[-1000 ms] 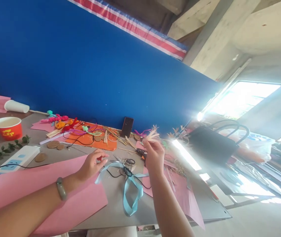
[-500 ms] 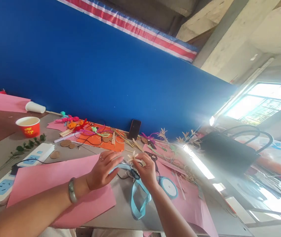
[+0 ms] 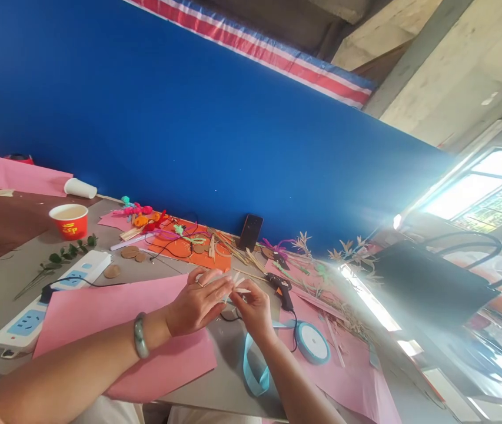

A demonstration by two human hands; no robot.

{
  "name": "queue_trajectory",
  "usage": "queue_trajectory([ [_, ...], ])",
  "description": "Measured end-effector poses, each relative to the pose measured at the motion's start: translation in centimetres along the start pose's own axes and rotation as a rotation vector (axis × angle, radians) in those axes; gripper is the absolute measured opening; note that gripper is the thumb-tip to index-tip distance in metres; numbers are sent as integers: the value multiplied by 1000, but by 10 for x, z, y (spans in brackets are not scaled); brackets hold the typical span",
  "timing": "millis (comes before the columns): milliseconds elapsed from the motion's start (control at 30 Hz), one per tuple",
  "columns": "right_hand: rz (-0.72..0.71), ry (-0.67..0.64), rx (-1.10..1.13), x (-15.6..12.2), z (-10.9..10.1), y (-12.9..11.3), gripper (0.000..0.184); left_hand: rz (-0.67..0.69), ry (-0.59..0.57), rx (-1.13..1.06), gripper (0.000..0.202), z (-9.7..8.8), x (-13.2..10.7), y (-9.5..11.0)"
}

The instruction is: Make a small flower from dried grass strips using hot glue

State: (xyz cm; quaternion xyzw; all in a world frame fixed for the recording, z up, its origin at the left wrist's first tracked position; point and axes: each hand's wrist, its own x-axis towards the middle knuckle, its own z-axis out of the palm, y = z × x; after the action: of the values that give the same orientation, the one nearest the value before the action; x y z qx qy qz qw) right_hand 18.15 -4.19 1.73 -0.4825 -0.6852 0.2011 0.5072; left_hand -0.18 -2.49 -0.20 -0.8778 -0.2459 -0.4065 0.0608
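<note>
A pale flower with narrow, pointed petals (image 3: 240, 284) is between my two hands above the table. My left hand (image 3: 200, 301), with a bracelet at the wrist, has its fingers drawn together at the flower's left side. My right hand (image 3: 253, 309) pinches the flower from the right. The lower part of the flower is covered by the fingers. Below my right wrist, a loop of light blue ribbon (image 3: 255, 383) lies near the table edge. The ribbon's spool (image 3: 313, 341) rests to the right, beside the black glue gun (image 3: 282, 287).
Pink paper sheets (image 3: 145, 347) cover parts of the grey table. At the left are a power strip (image 3: 25, 323), a leafy sprig (image 3: 56, 259) and a red cup (image 3: 69, 224). A phone (image 3: 251, 232) leans against the blue partition (image 3: 189, 129). A dark bag (image 3: 436, 277) stands right.
My left fingers have closed in towards the flower beside my right hand. The blue strip and dark item seen between the hands no longer show there. The view has shifted slightly.
</note>
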Motion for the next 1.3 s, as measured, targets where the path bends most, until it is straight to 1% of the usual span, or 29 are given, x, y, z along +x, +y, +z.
queue_trajectory([
  [67,21,5,4,0,-2,2,15,-29,13,-15,46,2,0,0],
  [167,38,-4,-16,-1,-3,7,14,-89,85,1,53,1,0,-1],
  [233,28,-16,-37,-2,-2,10,14,-59,113,16,59,-2,0,-1],
  [333,7,-59,-41,-3,0,9,11,64,74,4,63,-8,0,0],
  [367,1,-78,-37,-3,1,8,11,82,54,-8,64,-9,0,0],
  [433,-6,-95,-30,-4,2,5,11,75,29,-36,67,-9,0,0],
  [533,8,-65,-12,-6,3,3,10,30,17,-84,71,-4,0,-2],
  [600,35,-49,13,-6,4,4,9,17,0,-100,69,-1,0,-4],
  [667,62,-51,35,-6,4,7,9,4,-9,-82,65,1,1,-5],
  [767,96,-50,27,-6,5,12,13,-29,39,-5,66,0,1,-5],
  [800,107,-51,16,-6,5,12,14,-29,53,19,66,-1,1,-4],
  [867,120,-65,-6,-6,4,12,13,14,50,42,63,-4,1,-4],
  [967,94,-82,-43,-6,4,8,8,91,-18,25,54,-8,2,-2],
  [1100,24,-101,-84,-7,4,2,8,102,-78,-20,54,-9,3,-1],
  [1200,7,-98,-93,-8,5,1,10,79,-67,-56,58,-8,3,-2],
  [1300,18,-91,-64,-7,4,2,10,38,-17,-82,65,-8,4,-4],
])
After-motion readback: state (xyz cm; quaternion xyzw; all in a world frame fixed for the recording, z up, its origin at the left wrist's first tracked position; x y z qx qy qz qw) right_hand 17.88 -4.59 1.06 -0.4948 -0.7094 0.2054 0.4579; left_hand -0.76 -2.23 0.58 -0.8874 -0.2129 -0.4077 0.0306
